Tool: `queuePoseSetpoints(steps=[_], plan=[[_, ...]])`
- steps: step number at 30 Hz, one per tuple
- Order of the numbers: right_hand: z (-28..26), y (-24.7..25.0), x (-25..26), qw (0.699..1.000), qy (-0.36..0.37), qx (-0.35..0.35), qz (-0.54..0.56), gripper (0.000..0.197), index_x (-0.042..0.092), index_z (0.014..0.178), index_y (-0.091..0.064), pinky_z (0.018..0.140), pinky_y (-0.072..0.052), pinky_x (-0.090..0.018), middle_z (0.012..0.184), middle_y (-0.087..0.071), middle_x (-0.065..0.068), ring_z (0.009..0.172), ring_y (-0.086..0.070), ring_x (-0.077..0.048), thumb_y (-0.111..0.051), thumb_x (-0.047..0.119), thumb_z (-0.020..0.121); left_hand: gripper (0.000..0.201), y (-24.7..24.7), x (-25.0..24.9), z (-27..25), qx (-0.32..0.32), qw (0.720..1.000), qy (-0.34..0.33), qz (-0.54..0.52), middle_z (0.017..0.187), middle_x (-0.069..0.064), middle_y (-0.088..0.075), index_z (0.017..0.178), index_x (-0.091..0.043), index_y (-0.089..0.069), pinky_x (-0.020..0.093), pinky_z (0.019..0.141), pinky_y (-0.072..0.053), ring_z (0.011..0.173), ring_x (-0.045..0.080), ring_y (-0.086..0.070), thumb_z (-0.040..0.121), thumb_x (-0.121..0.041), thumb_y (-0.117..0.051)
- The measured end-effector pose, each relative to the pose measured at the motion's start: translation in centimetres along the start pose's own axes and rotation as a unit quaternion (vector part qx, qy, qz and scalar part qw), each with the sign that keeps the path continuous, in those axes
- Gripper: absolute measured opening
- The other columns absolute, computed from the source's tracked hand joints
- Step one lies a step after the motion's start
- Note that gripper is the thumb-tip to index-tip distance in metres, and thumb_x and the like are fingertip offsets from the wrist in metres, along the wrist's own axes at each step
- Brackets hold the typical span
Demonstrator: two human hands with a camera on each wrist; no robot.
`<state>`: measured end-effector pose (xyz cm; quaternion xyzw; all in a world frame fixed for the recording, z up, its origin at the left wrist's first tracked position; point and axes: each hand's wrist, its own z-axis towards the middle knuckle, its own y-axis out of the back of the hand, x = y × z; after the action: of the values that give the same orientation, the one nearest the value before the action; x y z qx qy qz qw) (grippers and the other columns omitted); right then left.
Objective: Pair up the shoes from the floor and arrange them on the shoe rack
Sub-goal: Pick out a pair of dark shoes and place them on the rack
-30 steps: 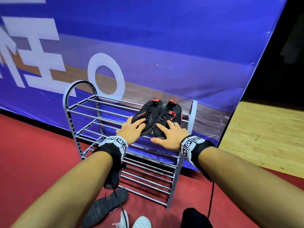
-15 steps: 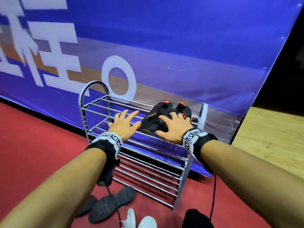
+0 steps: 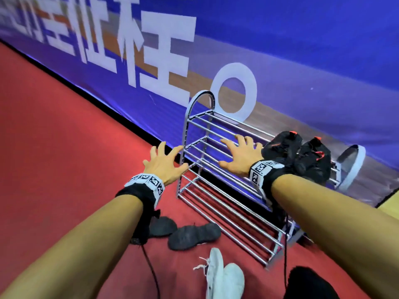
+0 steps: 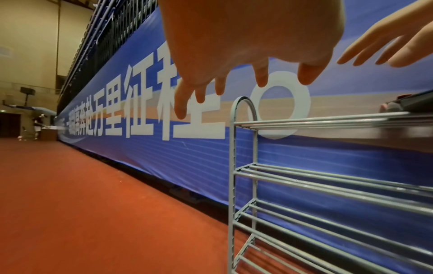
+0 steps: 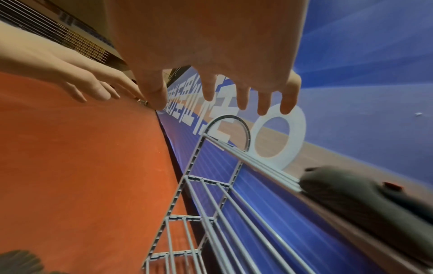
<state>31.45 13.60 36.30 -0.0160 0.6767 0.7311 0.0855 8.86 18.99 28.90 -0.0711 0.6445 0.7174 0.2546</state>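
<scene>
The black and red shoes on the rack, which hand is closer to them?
Right. The right hand hovers just beside the black and red shoes over the shoe rack; the left hand is past the rack's far end.

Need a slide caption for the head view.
Both hands, left and right, open above the shoe rack; black pair shelved, others on floor.

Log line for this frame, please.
black-and-red shoe pair: top tier, grey metal shoe rack | left hand, right hand: empty | dark, white shoes: floor
</scene>
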Motion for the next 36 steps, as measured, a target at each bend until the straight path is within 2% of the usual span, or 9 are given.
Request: queuePoseSetpoints(steps=[4, 11, 17, 24, 28, 36], plan=[[0.1, -3.2, 4.6, 1.000, 0.013, 0.012, 0.006, 0.081, 0.042, 0.152, -0.014, 0.114, -0.010, -0.060, 0.161, -0.009, -0.006, 0.147, -0.006, -0.034, -0.051, 0.067, 0.084, 0.064, -1.2, 5.1, -2.0, 0.033, 0.999, 0.030, -0.005, 0.162, 0.003, -0.001, 0.144, -0.053, -0.023, 0.064, 0.111, -0.019, 0.147, 0.033, 0.001, 0.086, -0.064, -0.048], [-0.5, -11.3, 8.8, 0.994, 0.016, 0.109, 0.027, 0.089, 0.044, 0.152, -0.009, 0.115, -0.006, -0.062, 0.163, -0.002, -0.004, 0.149, 0.002, -0.032, -0.058, 0.067, 0.082, 0.068, -7.1, 10.9, -4.9, 0.101, 0.993, 0.068, 0.008, 0.162, 0.004, 0.003, 0.145, -0.055, -0.020, 0.066, 0.111, -0.018, 0.147, 0.035, 0.003, 0.085, -0.065, -0.050], [-0.5, -19.9, 8.7, 0.981, 0.020, 0.185, 0.054, 0.095, 0.045, 0.153, -0.007, 0.114, -0.009, -0.061, 0.162, -0.001, -0.002, 0.148, -0.001, -0.031, -0.063, 0.067, 0.078, 0.072, -13.7, 13.3, -6.1, 0.163, 0.980, 0.104, 0.049, 0.162, 0.005, 0.003, 0.147, -0.053, -0.016, 0.066, 0.110, -0.020, 0.147, 0.036, 0.003, 0.085, -0.067, -0.051], [0.2, -29.6, 7.9, 0.952, 0.017, 0.299, 0.064, 0.101, 0.046, 0.152, -0.002, 0.113, -0.012, -0.062, 0.163, 0.003, -0.002, 0.148, 0.001, -0.031, -0.068, 0.064, 0.077, 0.080, -20.9, 15.5, -5.9, 0.233, 0.960, 0.141, 0.063, 0.162, 0.005, 0.004, 0.149, -0.051, -0.014, 0.066, 0.110, -0.018, 0.147, 0.036, 0.002, 0.083, -0.067, -0.055], [1.7, -33.8, 8.6, 0.943, 0.030, 0.325, 0.066, 0.102, 0.046, 0.152, -0.005, 0.112, -0.019, -0.060, 0.161, 0.001, -0.001, 0.147, -0.003, -0.030, -0.070, 0.062, 0.075, 0.081, -24.4, 17.3, -4.7, 0.251, 0.953, 0.151, 0.081, 0.162, 0.006, 0.004, 0.149, -0.051, -0.011, 0.066, 0.111, -0.017, 0.147, 0.036, 0.001, 0.083, -0.066, -0.055], [3.3, -40.8, 9.9, 0.924, 0.060, 0.372, 0.063, 0.106, 0.047, 0.151, -0.005, 0.111, -0.018, -0.064, 0.160, -0.001, -0.003, 0.146, -0.006, -0.034, -0.072, 0.064, 0.070, 0.088, -29.9, 20.5, -2.6, 0.283, 0.938, 0.148, 0.138, 0.162, 0.011, 0.003, 0.150, -0.051, -0.006, 0.062, 0.113, -0.015, 0.147, 0.039, 0.000, 0.079, -0.071, -0.054]])
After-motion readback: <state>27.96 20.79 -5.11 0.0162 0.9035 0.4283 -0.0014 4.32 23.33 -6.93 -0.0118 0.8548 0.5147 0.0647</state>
